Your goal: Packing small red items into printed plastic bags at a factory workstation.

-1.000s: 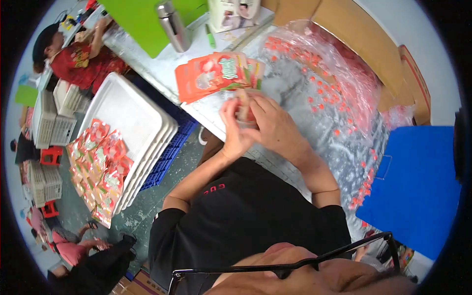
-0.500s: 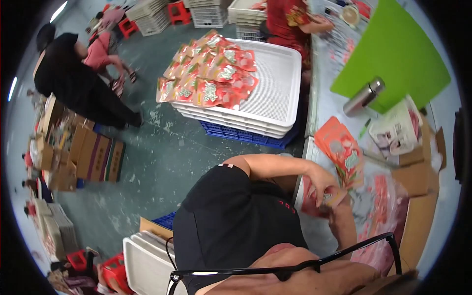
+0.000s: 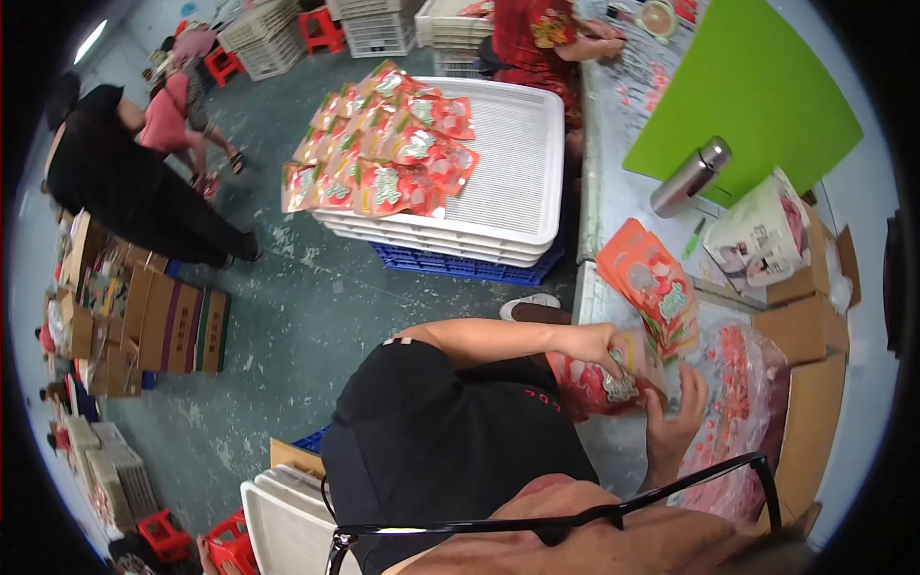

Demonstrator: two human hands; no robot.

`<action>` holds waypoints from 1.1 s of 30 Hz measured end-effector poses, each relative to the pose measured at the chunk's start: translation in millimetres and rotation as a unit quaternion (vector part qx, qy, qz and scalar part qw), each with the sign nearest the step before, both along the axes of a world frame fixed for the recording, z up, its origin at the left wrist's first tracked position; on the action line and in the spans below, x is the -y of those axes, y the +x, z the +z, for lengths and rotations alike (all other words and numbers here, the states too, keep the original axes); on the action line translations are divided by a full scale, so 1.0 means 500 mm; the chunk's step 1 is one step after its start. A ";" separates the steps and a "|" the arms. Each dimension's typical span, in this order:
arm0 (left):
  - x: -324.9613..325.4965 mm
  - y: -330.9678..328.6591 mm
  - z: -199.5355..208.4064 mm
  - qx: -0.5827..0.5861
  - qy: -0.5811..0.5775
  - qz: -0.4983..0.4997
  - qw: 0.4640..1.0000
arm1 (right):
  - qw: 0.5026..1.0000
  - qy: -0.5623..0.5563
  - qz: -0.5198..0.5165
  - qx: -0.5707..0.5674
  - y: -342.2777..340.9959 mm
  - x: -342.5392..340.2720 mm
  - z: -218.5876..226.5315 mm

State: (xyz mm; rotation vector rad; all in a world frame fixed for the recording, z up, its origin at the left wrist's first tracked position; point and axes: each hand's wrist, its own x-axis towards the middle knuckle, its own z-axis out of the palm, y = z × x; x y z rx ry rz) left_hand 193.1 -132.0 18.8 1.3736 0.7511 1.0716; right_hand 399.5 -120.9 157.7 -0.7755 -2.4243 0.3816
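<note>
Nearest are the black glasses (image 3: 561, 523) and black T-shirt (image 3: 441, 422) of the person. The left hand (image 3: 592, 343) grips a red printed pouch (image 3: 586, 379) by its upper part, thumb pressed on the front; the pouch is beside the chest, over the edge of the grey marbled tabletop (image 3: 613, 450). The right hand (image 3: 678, 407) is open, fingers spread and curved, its thumb at the pouch's right edge; whether it touches, I cannot tell.

Just beyond the pouch, a fanned stack of flat pouches (image 3: 644, 273) lies on the table. To its right are a clear plastic bag of small red pieces (image 3: 736, 398) and a cardboard box (image 3: 810, 422). Farther along come a slim green tool (image 3: 694, 240), a steel flask (image 3: 690, 177) and a green board (image 3: 747, 96).

Across the floor, packed pouches (image 3: 388, 144) cover the left part of a white mesh tray (image 3: 508, 144), top of a stack on a blue crate (image 3: 460, 264). Beyond sits a co-worker in red (image 3: 532, 43).
</note>
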 end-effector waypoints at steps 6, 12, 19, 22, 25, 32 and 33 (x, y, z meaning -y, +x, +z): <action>0.024 -0.008 0.030 -0.019 -0.127 0.065 0.990 | 0.869 -0.399 -0.141 -0.257 0.045 0.002 -0.209; 0.028 -0.001 0.019 0.030 -0.042 0.098 0.994 | 0.844 -0.382 -0.143 -0.348 0.039 0.012 -0.241; 0.015 0.016 -0.021 0.080 -0.089 0.125 0.985 | 0.857 -0.347 -0.193 -0.327 0.040 0.012 -0.272; 0.024 0.019 -0.012 0.107 -0.090 0.119 0.983 | 0.850 -0.356 -0.195 -0.334 0.027 0.024 -0.265; 0.031 0.014 0.005 0.072 -0.082 0.102 0.989 | 0.833 -0.371 -0.172 -0.374 0.026 0.033 -0.267; 0.022 0.007 -0.018 0.110 -0.052 0.099 0.988 | 0.808 -0.395 -0.135 -0.416 0.005 0.031 -0.269; 0.025 0.003 -0.011 0.075 -0.066 0.087 0.991 | 0.809 -0.394 -0.138 -0.415 -0.001 0.035 -0.261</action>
